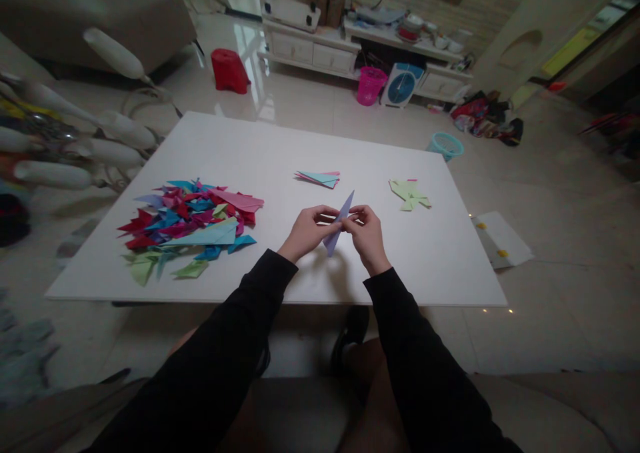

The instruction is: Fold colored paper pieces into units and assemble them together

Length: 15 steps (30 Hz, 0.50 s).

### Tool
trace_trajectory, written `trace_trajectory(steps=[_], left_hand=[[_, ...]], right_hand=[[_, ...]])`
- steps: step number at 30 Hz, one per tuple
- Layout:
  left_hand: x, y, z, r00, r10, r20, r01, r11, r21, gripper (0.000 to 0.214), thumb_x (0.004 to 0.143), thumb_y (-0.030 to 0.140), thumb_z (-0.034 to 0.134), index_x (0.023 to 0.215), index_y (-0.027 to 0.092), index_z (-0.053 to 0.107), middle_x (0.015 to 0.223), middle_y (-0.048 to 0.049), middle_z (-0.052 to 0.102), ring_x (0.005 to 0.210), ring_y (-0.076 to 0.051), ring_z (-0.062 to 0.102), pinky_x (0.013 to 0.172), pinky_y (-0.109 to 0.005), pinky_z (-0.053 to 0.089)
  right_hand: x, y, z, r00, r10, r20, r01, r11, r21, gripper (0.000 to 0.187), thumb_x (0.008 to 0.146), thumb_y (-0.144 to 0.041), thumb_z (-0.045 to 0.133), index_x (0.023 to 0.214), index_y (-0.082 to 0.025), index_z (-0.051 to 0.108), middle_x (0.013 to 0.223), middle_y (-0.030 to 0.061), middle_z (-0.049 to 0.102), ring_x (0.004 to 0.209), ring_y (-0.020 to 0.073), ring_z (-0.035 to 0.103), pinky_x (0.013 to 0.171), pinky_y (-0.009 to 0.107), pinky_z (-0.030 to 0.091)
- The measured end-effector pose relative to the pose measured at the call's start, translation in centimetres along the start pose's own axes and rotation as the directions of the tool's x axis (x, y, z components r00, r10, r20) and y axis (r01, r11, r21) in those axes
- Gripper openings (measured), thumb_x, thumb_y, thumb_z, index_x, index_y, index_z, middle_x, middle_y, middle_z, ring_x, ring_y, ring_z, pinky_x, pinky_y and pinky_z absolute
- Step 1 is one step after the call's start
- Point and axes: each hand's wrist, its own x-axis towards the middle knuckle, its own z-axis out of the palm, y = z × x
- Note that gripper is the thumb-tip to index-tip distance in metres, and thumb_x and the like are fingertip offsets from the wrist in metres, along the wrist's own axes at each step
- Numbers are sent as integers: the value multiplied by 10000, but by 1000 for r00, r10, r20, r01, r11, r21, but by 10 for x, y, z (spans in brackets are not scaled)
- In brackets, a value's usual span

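Between my two hands is a folded piece of lavender paper, long and pointed at both ends, held tilted above the table. My left hand pinches it from the left with thumb and fingers. From the right, the fingertips of my right hand close on its middle. Just beyond my hands lies a small stack of folded paper pieces, light blue over pink. A pale green folded paper piece lies farther right, with a bit of pink at its edge.
A heap of folded papers in many colours covers the left part of the white table. Past the table stand a red stool, a pink basket and a blue fan. A teal basket stands by the far right corner.
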Motion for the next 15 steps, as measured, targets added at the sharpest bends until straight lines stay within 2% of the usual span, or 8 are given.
trace_trajectory(steps=[9,15], left_hand=[[-3,5,-1,1000,3,6,-2,990,-143,415,656,336,893,977,111,757,974,-115,772,913,-240,740,943,-438,568],[-1,5,-2,999,-41,-35,34,981,-191,385,640,278,865,969,121,741,1003,-104,763,888,-216,728,889,-398,570]], right_hand=[[-3,-5,2,998,20,63,-24,997,68,357,733,-511,796,797,-208,618,803,-11,634,731,137,612,707,300,526],[-2,-4,2,996,33,79,-41,994,98,367,725,-511,813,790,-204,624,797,-19,629,702,125,601,686,283,501]])
